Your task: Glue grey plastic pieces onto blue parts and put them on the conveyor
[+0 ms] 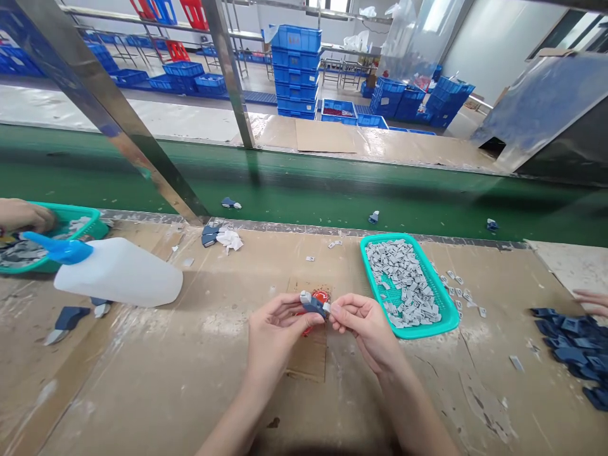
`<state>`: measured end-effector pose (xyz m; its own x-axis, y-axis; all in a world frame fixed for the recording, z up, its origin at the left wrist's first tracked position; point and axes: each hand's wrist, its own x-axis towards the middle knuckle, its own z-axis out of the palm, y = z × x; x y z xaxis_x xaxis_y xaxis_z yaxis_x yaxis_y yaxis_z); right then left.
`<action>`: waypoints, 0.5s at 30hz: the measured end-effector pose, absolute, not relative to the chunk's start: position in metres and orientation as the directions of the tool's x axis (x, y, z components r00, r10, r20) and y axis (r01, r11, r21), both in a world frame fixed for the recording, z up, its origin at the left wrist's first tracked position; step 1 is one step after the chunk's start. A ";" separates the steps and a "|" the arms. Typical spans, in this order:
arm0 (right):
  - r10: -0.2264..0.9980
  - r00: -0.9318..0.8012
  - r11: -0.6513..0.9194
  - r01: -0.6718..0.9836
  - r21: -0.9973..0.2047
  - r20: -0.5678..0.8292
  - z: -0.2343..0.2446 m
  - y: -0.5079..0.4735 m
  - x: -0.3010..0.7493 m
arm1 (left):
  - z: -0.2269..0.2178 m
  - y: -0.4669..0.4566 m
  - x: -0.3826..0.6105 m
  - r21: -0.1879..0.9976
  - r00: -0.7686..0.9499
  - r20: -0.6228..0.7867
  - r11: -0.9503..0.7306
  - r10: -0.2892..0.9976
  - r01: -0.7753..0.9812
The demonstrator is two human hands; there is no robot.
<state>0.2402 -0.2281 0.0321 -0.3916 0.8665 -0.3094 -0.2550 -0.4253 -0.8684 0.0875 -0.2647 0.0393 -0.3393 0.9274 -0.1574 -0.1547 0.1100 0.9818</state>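
My left hand (278,329) pinches a small dark blue plastic part (312,304) with a grey piece at its far end. My right hand (363,323) pinches a small grey clip (327,308) against the near end of that blue part. Both hands meet above a brown cardboard patch with a red mark (322,295) on the workbench. A teal tray (449,320) full of several grey clips lies just right of my right hand.
A white squeeze bottle with a blue nozzle (118,272) lies at left, beside a second teal tray (83,218) where another person's hand (23,215) rests. Dark blue parts (574,345) are piled at right near another hand (593,301). A green conveyor belt (304,183) carries finished pieces behind.
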 end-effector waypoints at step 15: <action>0.816 -0.509 -0.404 -0.164 -0.900 -0.273 0.033 -0.226 0.247 | 0.039 -0.259 0.088 0.987 -0.139 -0.155 0.146 0.978 -0.069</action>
<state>0.2469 -0.2262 0.0328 -0.5093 0.8161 -0.2731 -0.1638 -0.4035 -0.9002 0.0883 -0.2590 0.0387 -0.1386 0.9782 -0.1547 -0.0693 0.1463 0.9868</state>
